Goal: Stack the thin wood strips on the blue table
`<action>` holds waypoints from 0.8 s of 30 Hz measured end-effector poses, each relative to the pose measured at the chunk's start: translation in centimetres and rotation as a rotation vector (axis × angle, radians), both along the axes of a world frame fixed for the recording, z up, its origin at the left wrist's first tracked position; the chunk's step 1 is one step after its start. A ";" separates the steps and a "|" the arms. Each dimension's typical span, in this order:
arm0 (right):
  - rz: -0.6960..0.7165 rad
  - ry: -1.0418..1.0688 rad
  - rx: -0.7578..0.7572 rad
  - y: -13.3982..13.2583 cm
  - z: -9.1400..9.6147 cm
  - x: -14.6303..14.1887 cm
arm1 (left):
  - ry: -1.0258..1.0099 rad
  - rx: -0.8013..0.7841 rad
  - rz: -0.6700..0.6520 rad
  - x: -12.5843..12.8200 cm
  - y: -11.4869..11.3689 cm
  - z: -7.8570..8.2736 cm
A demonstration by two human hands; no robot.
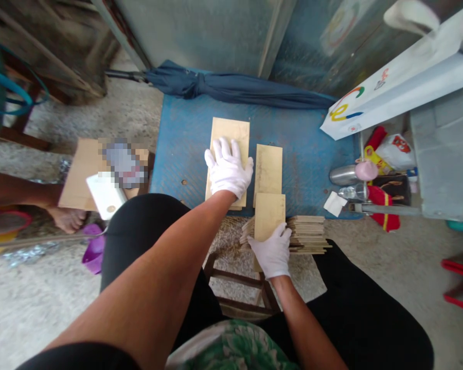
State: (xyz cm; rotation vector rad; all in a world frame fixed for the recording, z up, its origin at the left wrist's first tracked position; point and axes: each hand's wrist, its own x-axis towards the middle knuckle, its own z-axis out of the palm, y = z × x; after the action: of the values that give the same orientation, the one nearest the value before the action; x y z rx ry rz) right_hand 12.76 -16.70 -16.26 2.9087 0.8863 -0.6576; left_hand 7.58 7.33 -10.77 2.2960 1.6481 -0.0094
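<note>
Both of my hands wear white gloves. My left hand (227,168) lies flat, fingers spread, on a long pale wooden board (229,136) resting on the blue platform (185,144). My right hand (273,253) grips the near end of a smaller wooden board (269,215) and holds it above a stack of similar boards (306,234). A third board (268,167) lies flat on the platform between the other two.
A folded blue umbrella (235,88) lies along the platform's far edge. At the right are a white paper bag (401,82), a metal flask (345,176) and red items. A cardboard box (83,174) and another person's foot (67,218) are at the left. A wooden stool (247,288) stands below.
</note>
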 end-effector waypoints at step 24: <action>-0.038 0.058 0.108 10.3 5.1 5.9 | -0.005 0.007 0.008 0.0 0.0 0.0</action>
State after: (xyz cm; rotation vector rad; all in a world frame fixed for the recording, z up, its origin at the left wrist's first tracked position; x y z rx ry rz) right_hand 18.66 -6.37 -11.17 3.0228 0.9025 -0.7228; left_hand 7.59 7.29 -10.80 2.2927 1.6573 0.0034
